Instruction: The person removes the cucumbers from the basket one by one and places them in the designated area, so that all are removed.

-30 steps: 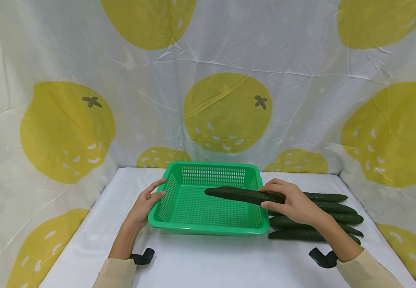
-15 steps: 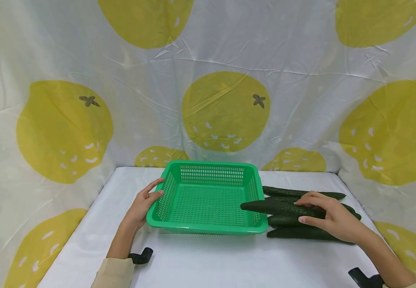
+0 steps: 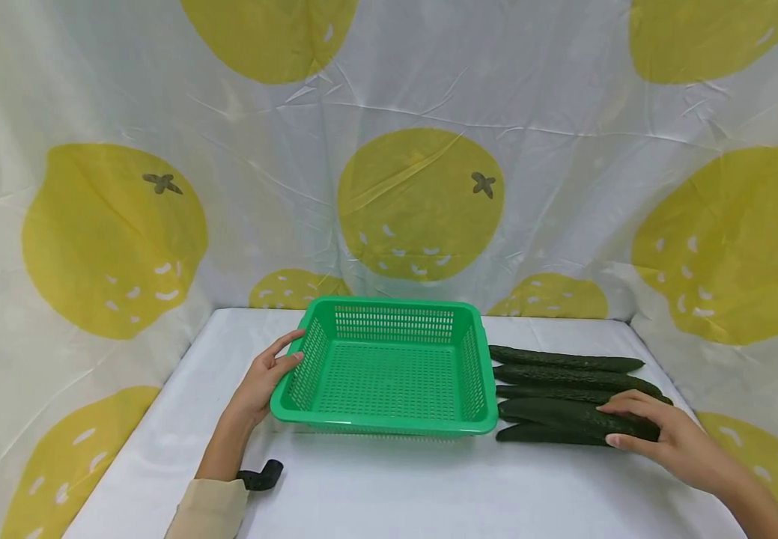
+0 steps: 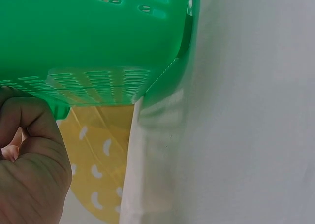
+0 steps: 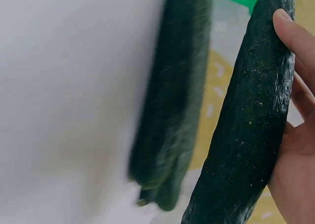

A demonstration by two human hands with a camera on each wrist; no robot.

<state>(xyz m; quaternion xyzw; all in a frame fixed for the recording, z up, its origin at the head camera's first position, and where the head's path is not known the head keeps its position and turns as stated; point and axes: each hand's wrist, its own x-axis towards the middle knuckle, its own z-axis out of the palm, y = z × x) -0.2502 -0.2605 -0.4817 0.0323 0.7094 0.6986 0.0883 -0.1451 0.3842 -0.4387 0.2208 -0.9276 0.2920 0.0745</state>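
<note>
My right hand (image 3: 672,442) grips a dark green cucumber (image 3: 550,414) near its right end, thumb on the near side and fingers on the far side. In the right wrist view this cucumber (image 5: 246,101) slants large and close, raised above other cucumbers (image 5: 170,101). The head view has it low over the front of the row. My left hand (image 3: 260,385) holds the left rim of a green plastic basket (image 3: 389,428), which has nothing in it. Curled fingers of the left hand (image 4: 34,160) meet the basket's side (image 4: 88,37) in the left wrist view.
Several more cucumbers (image 3: 567,361) lie side by side just right of the basket, pointing left to right. A white cloth (image 3: 389,486) covers the table. Behind and beside it hangs a curtain (image 3: 550,224) printed with yellow fruit.
The right hand has carried the cucumber from over the basket's right part, rightward and nearer, to above the front of the cucumber row. The left hand keeps its hold on the basket.
</note>
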